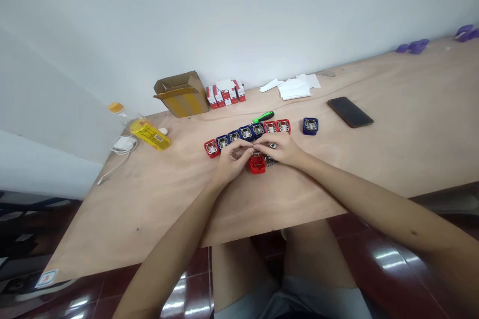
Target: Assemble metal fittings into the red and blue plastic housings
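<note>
My left hand (235, 157) and my right hand (279, 148) meet fingertip to fingertip. Both are closed in a pinch, around something too small to make out. Just below the fingertips, a red plastic housing (257, 164) with bent metal in it stands on the table. A heap of small metal parts (268, 160) lies beside it, partly under my right hand. Behind my hands runs a row of blue housings (246, 132) and red housings (211, 147) with metal fittings, some partly hidden by my fingers. A separate blue housing (310, 125) sits to the right.
A green and black screwdriver (264, 117) lies behind the row. Along the wall are a cardboard box (183, 102), small red-and-white boxes (226, 94) and white papers (297, 87). A yellow bottle (149, 134) and white cable (123, 144) lie left; a phone (351, 111) lies right.
</note>
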`<state>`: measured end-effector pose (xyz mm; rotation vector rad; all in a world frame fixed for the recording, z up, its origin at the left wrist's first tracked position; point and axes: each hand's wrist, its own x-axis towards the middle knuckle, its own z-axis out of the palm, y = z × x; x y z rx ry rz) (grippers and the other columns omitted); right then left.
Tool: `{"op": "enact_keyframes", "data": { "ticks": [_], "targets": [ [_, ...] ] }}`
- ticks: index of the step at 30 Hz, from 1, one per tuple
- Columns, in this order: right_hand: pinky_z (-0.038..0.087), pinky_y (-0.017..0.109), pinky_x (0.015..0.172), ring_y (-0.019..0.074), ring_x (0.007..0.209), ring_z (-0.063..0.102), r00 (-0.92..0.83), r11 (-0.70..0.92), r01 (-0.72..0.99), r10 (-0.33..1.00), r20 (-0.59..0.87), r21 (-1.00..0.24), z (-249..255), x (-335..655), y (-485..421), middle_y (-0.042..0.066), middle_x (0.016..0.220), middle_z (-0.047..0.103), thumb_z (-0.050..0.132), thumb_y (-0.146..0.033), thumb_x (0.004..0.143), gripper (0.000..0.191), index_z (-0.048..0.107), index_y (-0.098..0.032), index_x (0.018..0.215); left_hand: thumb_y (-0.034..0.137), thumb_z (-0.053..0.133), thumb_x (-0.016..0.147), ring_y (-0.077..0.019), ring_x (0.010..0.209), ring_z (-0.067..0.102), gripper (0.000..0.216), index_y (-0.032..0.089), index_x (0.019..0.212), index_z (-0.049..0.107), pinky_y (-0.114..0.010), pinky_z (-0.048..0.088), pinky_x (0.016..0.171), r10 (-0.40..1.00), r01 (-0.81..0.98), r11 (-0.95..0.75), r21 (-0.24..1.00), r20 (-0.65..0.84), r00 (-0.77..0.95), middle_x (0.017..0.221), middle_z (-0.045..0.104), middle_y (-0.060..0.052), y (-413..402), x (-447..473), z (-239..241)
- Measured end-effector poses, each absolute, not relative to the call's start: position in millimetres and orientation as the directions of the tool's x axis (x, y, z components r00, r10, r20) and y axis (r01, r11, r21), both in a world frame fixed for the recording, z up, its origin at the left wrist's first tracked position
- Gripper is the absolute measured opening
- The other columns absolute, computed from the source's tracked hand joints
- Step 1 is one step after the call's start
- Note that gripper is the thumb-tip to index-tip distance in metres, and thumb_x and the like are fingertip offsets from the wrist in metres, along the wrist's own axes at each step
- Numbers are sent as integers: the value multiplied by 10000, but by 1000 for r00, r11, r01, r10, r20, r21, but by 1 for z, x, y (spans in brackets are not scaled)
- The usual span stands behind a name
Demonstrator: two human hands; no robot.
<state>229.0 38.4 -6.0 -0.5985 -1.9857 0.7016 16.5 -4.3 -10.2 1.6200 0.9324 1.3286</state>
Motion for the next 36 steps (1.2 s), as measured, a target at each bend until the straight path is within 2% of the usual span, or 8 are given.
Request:
{"op": "enact_keyframes", "data": {
  "ticks": [6,9,12,16,21,25,30,36],
  "targets": [
    [615,413,874,237,905,748,-453,682,151,691,563,-716,3,237,46,72,982,815,582,-392,1083,273,794,-220,1075,451,738,987,-194,906,707,270,187,945,776,-325,590,825,892,228,-448,865,449,49,962,751,-75,-6,14,-7],
    [567,471,983,266,1024,695,-524,770,230,614,591,-595,9,253,59,103,1045,752,554,-342,1084,275,789,-219,1013,438,738,984,-191,891,708,259,185,936,772,-321,581,814,884,259,-440,860,465,-40,938,756,-69,-3,11,-6],
    [485,569,1082,328,1160,607,-663,817,366,566,491,-446,10,270,72,137,1170,668,603,-307,1028,243,805,-222,922,435,748,968,-197,892,720,248,191,937,778,-331,586,832,877,272,-429,861,469,-103,926,769,-63,-1,10,-7],
    [391,637,1151,385,1284,495,-710,783,470,609,353,-407,9,286,79,138,1306,600,654,-238,949,184,832,-238,904,448,751,962,-199,900,728,258,193,938,780,-331,585,849,884,268,-420,867,458,-97,937,771,-62,-1,10,-10],
    [363,644,1157,399,1283,466,-749,735,488,629,206,-471,18,297,80,122,1292,601,740,-358,927,143,830,-252,899,420,748,974,-194,905,723,233,191,944,780,-331,576,854,883,263,-432,863,464,-74,944,768,-62,0,9,-12],
    [397,627,1101,394,1227,488,-777,709,500,621,104,-498,20,302,83,123,1235,635,793,-472,902,218,842,-260,887,411,743,979,-193,906,724,223,194,946,781,-331,573,860,885,256,-426,868,459,-82,937,770,-57,0,8,-13],
    [411,618,1054,380,1145,496,-775,729,505,619,129,-461,15,309,90,132,1132,674,781,-488,912,267,864,-264,794,474,765,957,-198,892,731,280,195,946,779,-334,580,853,895,246,-403,882,436,-96,934,768,-61,0,9,-13],
    [433,573,1015,364,1105,514,-774,744,508,615,151,-434,15,319,93,121,1124,701,837,-502,869,255,873,-270,769,485,769,952,-201,905,732,289,196,951,776,-337,584,865,897,238,-399,886,430,-97,941,770,-66,-1,10,-12]
  ]
}}
